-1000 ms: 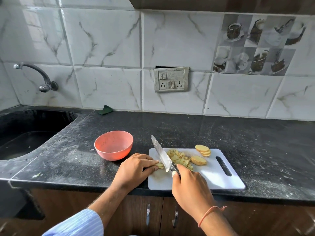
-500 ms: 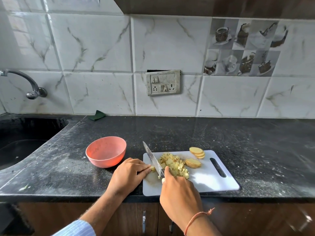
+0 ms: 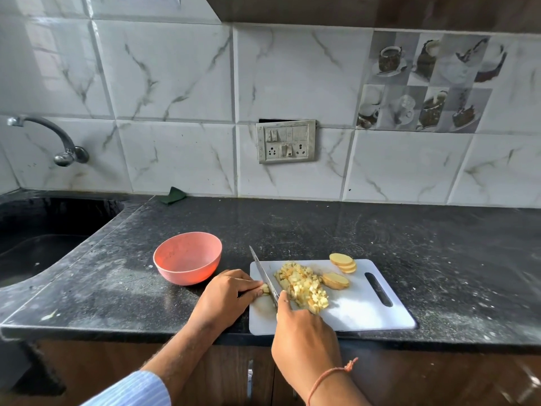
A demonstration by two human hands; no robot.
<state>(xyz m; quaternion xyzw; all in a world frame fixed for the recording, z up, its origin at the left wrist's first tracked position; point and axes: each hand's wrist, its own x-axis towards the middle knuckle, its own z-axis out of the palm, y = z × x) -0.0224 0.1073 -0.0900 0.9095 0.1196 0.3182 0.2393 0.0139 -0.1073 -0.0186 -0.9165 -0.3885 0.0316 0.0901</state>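
The small pale-yellow vegetable stub (image 3: 265,288) lies at the left edge of the white plastic cutting board (image 3: 366,315), pinned under the curled fingertips of the left hand (image 3: 225,297). The steel knife (image 3: 265,275) points away from the person, touching the stub's right side, its handle gripped by the right hand (image 3: 304,338). The next cut likely falls leftward, close to those fingertips; the diced yellow pile (image 3: 304,285) sits right of the blade
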